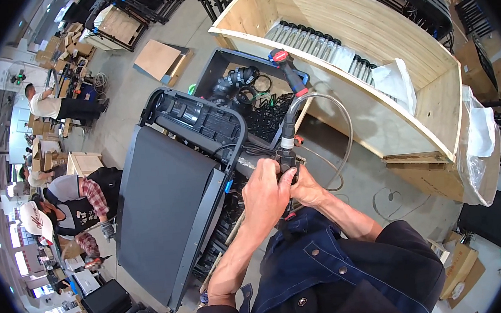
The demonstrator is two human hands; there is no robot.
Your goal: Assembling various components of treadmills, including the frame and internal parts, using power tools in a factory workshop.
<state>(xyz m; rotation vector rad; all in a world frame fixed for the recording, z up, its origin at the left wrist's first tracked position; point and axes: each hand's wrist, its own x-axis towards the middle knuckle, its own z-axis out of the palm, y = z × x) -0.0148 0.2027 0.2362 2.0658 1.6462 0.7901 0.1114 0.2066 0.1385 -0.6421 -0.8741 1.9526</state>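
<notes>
In front of my chest, both hands close round a black hand-sized tool with a white collar and a thin hose rising from its top. My left hand wraps it from the left, thumb pressed against it. From the right, my right hand grips it, its fingers partly hidden behind the left. Just to the left lies a treadmill with a wide black belt and an uncovered motor end. Above my hands, a red and blue cordless driver rests by the rim of a grey parts bin.
The bin holds coiled black cables and black rings. A long wooden crate with rows of metal tubes stands at the right. A pale hose loops beside me. A co-worker in a cap stands left beyond the treadmill.
</notes>
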